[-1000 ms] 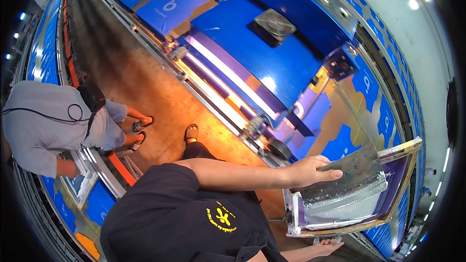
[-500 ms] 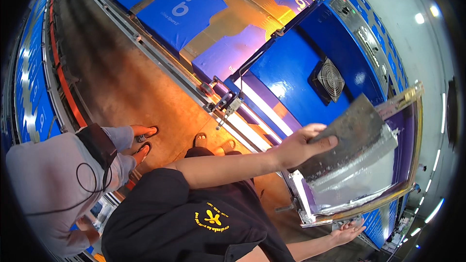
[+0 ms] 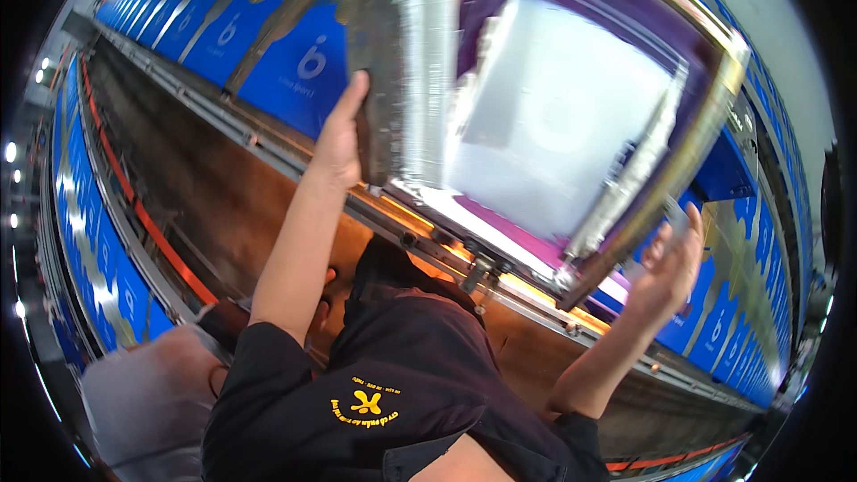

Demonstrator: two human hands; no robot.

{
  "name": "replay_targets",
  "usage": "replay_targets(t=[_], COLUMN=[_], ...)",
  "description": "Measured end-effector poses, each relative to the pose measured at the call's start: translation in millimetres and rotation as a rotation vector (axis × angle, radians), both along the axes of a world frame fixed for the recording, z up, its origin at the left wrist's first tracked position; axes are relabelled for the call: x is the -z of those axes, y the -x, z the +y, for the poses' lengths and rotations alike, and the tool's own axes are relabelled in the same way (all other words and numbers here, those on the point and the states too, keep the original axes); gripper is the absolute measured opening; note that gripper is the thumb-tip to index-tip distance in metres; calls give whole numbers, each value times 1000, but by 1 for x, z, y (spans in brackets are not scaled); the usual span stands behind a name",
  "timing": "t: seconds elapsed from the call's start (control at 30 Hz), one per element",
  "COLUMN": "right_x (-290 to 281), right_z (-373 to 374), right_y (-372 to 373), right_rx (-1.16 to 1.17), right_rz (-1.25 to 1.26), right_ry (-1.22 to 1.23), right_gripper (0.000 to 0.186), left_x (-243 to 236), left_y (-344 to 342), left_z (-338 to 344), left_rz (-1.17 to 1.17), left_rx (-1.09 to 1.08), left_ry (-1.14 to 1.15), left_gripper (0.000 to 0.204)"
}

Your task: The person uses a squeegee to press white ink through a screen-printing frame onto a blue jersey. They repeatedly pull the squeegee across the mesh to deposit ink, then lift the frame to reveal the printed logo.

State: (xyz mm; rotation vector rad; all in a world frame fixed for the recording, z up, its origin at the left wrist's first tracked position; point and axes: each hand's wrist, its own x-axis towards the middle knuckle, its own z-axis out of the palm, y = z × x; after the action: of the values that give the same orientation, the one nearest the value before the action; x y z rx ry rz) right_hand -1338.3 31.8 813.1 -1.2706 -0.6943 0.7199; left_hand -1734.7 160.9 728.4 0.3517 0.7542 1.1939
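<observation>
A wide squeegee (image 3: 378, 89) with a dark upper part and a white-coated edge stands tilted at the left side of a screen printing frame. Gripping its near part is my left hand (image 3: 339, 145), some of whose fingers are hidden behind it. The printing frame (image 3: 676, 180) has purple borders and a pale middle panel (image 3: 558, 116) streaked with thick white ink (image 3: 629, 183). Just outside the frame's right edge, my right hand (image 3: 665, 272) is raised with its fingers apart and slightly blurred; I see nothing held in it.
A long table with blue fabric pieces (image 3: 299, 67) bearing pale logos runs behind the frame. Along its near side goes a metal rail (image 3: 259, 140). Another blue-covered table (image 3: 98, 250) lies to the left. A person in grey (image 3: 152, 393) is close at my lower left.
The view has swung round to the right along the table. My left hand still holds the squeegee, now more upright at the frame's left. My right hand has risen beside the frame.
</observation>
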Motion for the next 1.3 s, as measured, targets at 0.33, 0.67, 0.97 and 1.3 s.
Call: replay_targets(t=[0.33,0.67,0.97,1.3], right_x=[43,493,795,824], right_z=[-17,-141,-276,-339], right_y=[-253,-1136,-1733,-1855], right_rx=[65,150,348,175], right_rz=[-45,-125,-140,-326], right_ry=[156,338,549,763], right_gripper=[38,36,24,42], left_x=[20,404,679,602], left_y=[-249,-1107,-1717,-1834], left_z=[-59,-211,-315,-388], left_rz=[177,272,233,1031], left_rx=[18,150,322,381], left_ry=[101,286,383,-90], left_gripper=[65,71,78,38])
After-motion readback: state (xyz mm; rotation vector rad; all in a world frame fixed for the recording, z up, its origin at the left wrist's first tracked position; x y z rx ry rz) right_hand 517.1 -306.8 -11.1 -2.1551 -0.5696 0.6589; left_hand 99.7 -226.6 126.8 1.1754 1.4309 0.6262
